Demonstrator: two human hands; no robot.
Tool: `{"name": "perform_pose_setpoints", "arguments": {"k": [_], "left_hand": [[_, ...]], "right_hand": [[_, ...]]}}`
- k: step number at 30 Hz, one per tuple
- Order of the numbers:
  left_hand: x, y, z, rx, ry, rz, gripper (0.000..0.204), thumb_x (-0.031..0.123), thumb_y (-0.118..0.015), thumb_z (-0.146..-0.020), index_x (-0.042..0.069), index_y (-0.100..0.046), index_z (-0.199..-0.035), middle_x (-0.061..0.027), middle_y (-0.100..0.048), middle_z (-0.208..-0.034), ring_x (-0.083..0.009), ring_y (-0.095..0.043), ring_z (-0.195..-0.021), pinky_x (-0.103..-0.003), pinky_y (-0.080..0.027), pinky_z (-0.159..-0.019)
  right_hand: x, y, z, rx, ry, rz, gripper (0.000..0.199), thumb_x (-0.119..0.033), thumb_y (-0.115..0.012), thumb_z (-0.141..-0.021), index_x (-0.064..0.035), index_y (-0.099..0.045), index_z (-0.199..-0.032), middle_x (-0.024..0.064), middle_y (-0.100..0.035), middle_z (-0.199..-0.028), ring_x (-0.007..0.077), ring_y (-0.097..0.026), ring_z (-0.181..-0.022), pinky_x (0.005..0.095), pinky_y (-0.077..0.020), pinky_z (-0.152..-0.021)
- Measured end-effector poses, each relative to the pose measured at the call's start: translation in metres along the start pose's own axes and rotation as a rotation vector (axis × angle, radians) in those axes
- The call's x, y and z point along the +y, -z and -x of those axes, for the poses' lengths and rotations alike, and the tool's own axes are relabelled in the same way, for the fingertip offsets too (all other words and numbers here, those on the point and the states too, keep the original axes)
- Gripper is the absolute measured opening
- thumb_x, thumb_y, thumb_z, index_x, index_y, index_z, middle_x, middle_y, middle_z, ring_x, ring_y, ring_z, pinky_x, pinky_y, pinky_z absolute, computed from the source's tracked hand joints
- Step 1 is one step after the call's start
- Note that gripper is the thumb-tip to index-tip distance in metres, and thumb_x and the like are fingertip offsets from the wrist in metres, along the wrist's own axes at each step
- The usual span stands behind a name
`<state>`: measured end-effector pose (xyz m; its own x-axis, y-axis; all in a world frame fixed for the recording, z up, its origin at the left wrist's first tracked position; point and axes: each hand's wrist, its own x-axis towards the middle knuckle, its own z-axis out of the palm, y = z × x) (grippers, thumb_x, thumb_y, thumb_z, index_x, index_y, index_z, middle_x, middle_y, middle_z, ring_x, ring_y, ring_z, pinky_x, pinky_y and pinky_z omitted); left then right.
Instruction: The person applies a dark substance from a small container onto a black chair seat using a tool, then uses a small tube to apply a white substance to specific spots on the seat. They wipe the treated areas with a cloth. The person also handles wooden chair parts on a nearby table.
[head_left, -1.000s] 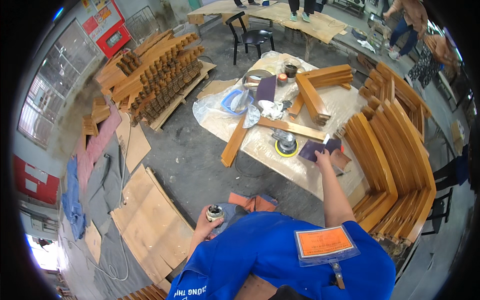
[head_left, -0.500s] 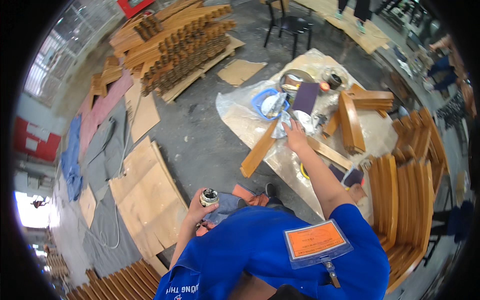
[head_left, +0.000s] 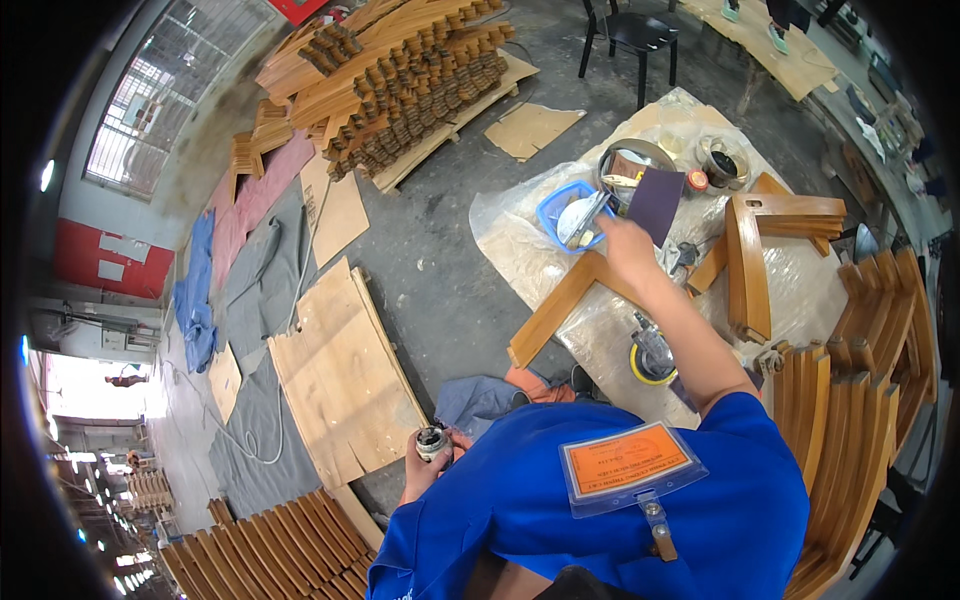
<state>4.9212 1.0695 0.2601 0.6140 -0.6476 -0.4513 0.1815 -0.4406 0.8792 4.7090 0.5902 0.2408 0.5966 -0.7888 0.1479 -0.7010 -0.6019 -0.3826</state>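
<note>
My left hand, low in front of my body, is wrapped round a small open jar with dark stuff inside. My right arm reaches forward to a blue plastic basket on the covered work surface. At the basket's near right edge, my right hand has its fingers drawn together. A thin silvery piece shows just past the fingertips; what exactly they grip is hard to make out. An angled wooden frame part lies below that hand, partly covered by the forearm.
A dark purple sheet and a tub lie beyond my right hand. A sander with a yellow rim sits under my forearm. Stacked wooden parts stand at the right, more on a pallet. A black chair is far off.
My right hand has moved from the crumpled plastic near the wooden part to the basket's edge, its fingers now drawn together. My left hand keeps the jar. The whole view has shifted.
</note>
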Motion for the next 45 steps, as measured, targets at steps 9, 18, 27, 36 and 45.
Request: {"name": "perform_pose_setpoints", "arguments": {"k": [9, 18, 27, 36, 45], "left_hand": [[0.022, -0.021, -0.022, 0.000, -0.006, -0.044, 0.052, -0.001, -0.071, -0.078, 0.003, -0.044, -0.123, -0.0087, -0.061, -0.106, -0.0174, -0.061, -0.095, -0.031, -0.050, -0.084], [0.027, -0.021, -0.076, -0.241, -0.093, -0.246, 0.057, 0.001, -0.069, -0.081, 0.001, -0.040, -0.130, -0.0091, -0.058, -0.111, -0.0180, -0.058, -0.099, -0.030, -0.046, -0.089], [0.077, -0.078, -0.131, -0.552, -0.178, -0.403, 0.054, 0.004, -0.071, -0.081, 0.003, -0.043, -0.127, -0.0066, -0.057, -0.110, -0.0152, -0.055, -0.100, -0.029, -0.045, -0.089], [0.083, -0.101, -0.143, -0.725, -0.204, -0.425, 0.056, 0.000, -0.070, -0.079, 0.005, -0.043, -0.128, -0.0048, -0.057, -0.109, -0.0147, -0.057, -0.097, -0.029, -0.047, -0.086], [0.097, -0.115, -0.145, -0.732, -0.206, -0.456, 0.061, -0.001, -0.070, -0.078, 0.005, -0.041, -0.132, -0.0054, -0.057, -0.108, -0.0158, -0.057, -0.097, -0.029, -0.048, -0.084]], "right_hand": [[-0.050, -0.064, -0.080, -0.527, -0.352, 0.220, 0.043, -0.013, -0.046, -0.091, -0.0068, -0.049, -0.134, 0.0212, -0.048, -0.136, 0.0372, -0.045, -0.128, 0.0569, -0.0443, -0.095], [-0.063, -0.041, 0.020, -0.300, -0.089, -0.104, 0.046, -0.017, -0.053, -0.090, -0.0116, -0.049, -0.135, 0.0141, -0.040, -0.144, 0.0372, -0.037, -0.133, 0.0635, -0.0253, -0.107], [0.030, 0.025, 0.181, 0.329, -0.581, -0.435, 0.019, -0.019, -0.056, -0.086, -0.0035, -0.065, -0.092, 0.0193, -0.065, -0.089, 0.0379, -0.062, -0.086, 0.0449, -0.0491, -0.079], [0.123, 0.044, 0.378, 0.179, -1.259, 0.103, 0.026, -0.019, -0.058, -0.085, -0.0135, -0.066, -0.109, 0.0098, -0.057, -0.127, 0.0362, -0.049, -0.119, 0.0426, -0.0450, -0.096], [0.180, 0.038, 0.443, 0.258, -1.277, 0.047, 0.020, -0.015, -0.066, -0.077, -0.0116, -0.073, -0.096, 0.0125, -0.070, -0.092, 0.0314, -0.066, -0.088, 0.0396, -0.0527, -0.080]]}}
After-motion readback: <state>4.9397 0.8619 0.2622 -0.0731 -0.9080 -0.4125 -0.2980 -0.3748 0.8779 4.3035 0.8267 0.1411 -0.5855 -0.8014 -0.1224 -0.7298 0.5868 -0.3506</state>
